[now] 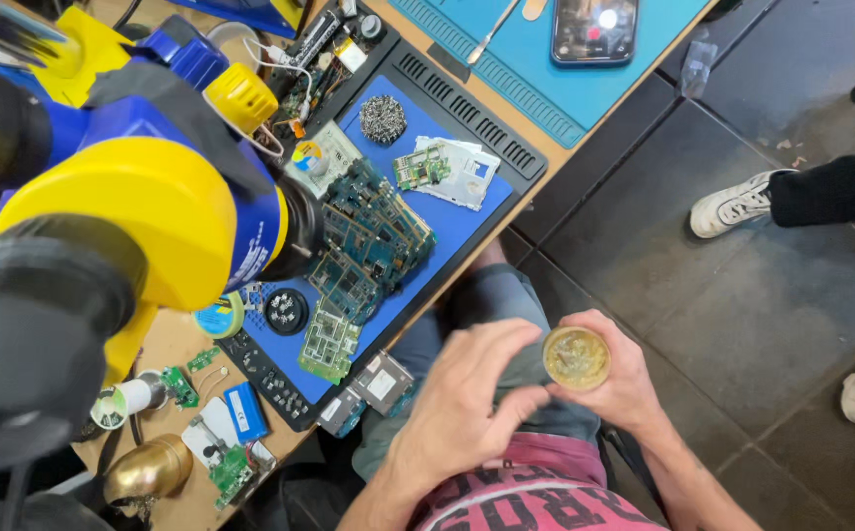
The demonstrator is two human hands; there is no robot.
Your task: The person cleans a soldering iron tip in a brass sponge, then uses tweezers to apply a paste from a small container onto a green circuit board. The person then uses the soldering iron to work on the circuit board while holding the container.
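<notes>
My right hand (616,385) holds a small round tin (576,357) with a yellowish, crusted top, cupped in the palm over my lap. My left hand (467,403) reaches across to it, its fingertips resting on the tin's left rim. Both hands hover just off the workbench's front edge, above my grey trousers and pink shirt.
A blue mat in a black tray (467,98) carries a pile of circuit boards (368,241) and a wire-wool ball (383,119). A big yellow and blue magnifier (142,211) looms at left. A phone (595,29) lies on a teal mat. Another person's shoes (732,205) stand on the dark tiled floor.
</notes>
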